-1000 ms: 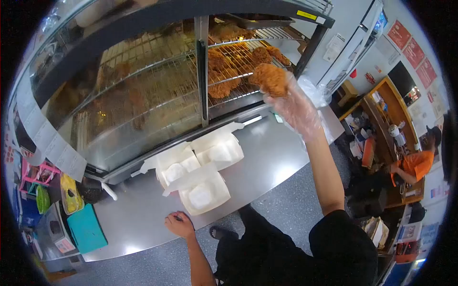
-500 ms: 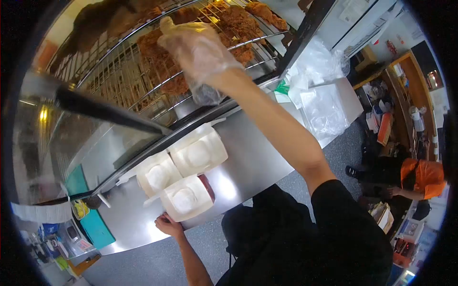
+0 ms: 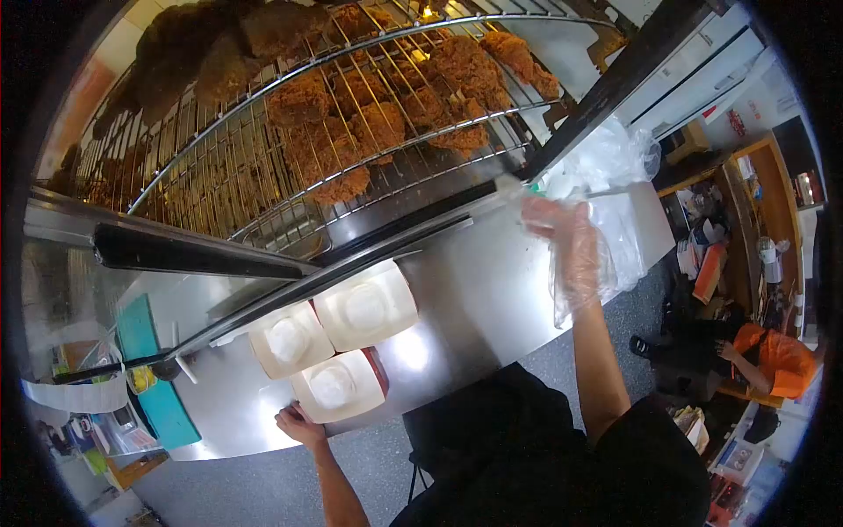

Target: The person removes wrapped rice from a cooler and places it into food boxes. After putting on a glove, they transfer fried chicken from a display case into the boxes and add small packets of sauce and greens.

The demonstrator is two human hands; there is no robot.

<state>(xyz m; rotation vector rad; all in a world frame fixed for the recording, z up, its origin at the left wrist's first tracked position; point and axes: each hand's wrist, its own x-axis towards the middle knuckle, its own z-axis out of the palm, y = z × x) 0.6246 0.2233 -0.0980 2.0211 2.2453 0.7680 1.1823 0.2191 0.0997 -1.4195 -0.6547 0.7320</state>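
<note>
My right hand [image 3: 571, 250], in a loose clear plastic glove, hangs over the right part of the metal counter [image 3: 474, 281], beside the clear plastic bags [image 3: 619, 228]. Its fingers stretch leftward, slightly blurred, and I see nothing held. At the counter's front edge my bare left hand [image 3: 300, 425] rests with curled fingers next to the nearest open white box [image 3: 364, 400]. What may be under those fingers is hidden. Two more white boxes [image 3: 399, 312] stand behind it, each with a pale round form inside. Pieces of fried chicken [image 3: 378, 127] lie on a wire rack [image 3: 193, 180] in the cabinet.
Black-framed cabinet edges [image 3: 198, 255] border the counter. A teal board [image 3: 171, 417] lies at the left end. To the right, a person in an orange top [image 3: 786, 360] is near wooden shelves [image 3: 755, 184] full of items.
My right hand has come out of the cabinet and moved right, over the counter beside the bags. My left hand has stayed by the nearest box.
</note>
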